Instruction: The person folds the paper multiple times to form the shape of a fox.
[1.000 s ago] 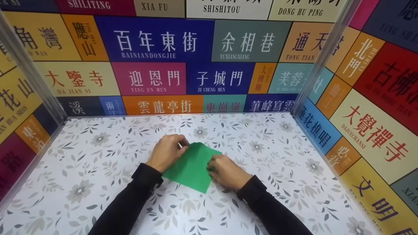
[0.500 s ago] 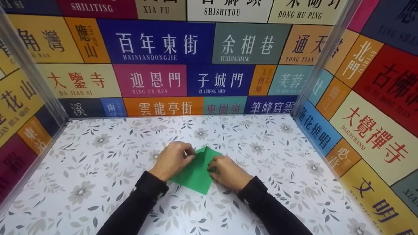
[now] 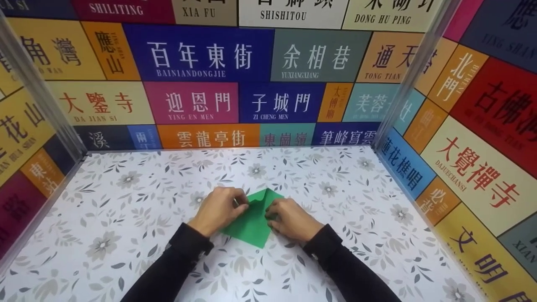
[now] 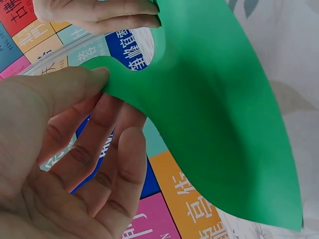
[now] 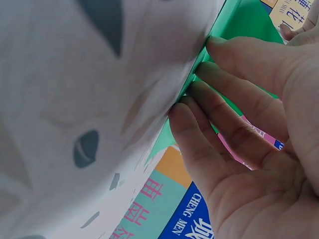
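Note:
A sheet of green paper (image 3: pixel 251 226) lies at the middle of the table, partly lifted on its left and back sides and pointed at the back. My left hand (image 3: pixel 222 209) pinches its left part between thumb and fingers; in the left wrist view the green paper (image 4: pixel 209 114) bends up in a broad curve from that pinch. At the right edge, my right hand (image 3: pixel 291 218) holds the sheet low against the table. In the right wrist view its fingertips (image 5: pixel 179 117) line up along the green edge (image 5: pixel 192 74). The hands partly cover the sheet.
The table (image 3: pixel 126 218) has a white cover printed with grey flowers and leaves. Colourful sign-patterned panels stand at the back (image 3: pixel 197 54) and both sides, joined by clear corner strips (image 3: pixel 398 84).
My left hand has moved right and a little toward me, carrying the paper's left side inward. A raised fold now shows at the back. My right hand has stayed almost still.

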The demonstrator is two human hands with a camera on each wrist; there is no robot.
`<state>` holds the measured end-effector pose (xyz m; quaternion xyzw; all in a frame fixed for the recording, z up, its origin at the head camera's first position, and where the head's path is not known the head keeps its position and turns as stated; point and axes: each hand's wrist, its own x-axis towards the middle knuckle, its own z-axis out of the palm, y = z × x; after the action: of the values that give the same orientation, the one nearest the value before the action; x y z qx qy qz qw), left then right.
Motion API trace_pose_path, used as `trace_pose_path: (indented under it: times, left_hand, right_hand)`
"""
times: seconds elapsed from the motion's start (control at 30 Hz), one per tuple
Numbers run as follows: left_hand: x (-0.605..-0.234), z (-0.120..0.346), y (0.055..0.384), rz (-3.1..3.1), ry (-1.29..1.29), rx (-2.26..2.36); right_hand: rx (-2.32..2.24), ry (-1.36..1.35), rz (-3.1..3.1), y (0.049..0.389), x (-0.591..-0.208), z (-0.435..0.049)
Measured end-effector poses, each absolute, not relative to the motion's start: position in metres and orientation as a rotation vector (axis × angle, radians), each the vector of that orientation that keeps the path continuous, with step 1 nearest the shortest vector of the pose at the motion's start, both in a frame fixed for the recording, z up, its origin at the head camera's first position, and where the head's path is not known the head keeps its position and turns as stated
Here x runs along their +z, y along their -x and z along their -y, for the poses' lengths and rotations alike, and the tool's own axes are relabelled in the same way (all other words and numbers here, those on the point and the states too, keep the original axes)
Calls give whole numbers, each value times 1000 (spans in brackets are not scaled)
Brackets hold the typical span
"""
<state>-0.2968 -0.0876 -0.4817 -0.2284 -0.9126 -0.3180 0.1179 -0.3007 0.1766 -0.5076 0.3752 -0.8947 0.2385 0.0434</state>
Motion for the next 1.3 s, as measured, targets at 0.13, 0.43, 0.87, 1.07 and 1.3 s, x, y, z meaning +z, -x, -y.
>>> trace_pose_path:
  times: [0.13, 0.43, 0.87, 1.07, 1.3]
  left_hand:
    - [-483, 88, 294, 2699, 662, -932]
    - [-481, 89, 291, 2695, 686, -904]
    - [-478, 88, 287, 2657, 755, -914]
    - [-478, 86, 282, 2683, 780, -893]
    - [-476, 82, 275, 2707, 815, -878]
  right_hand:
    - [741, -1148, 2757, 301, -508, -176]
    - [719, -1149, 2754, 301, -506, -173]
    - [711, -1090, 2739, 299, -504, -174]
    - [685, -1041, 2753, 297, -506, -175]
    - [672, -1028, 2727, 295, -506, -174]
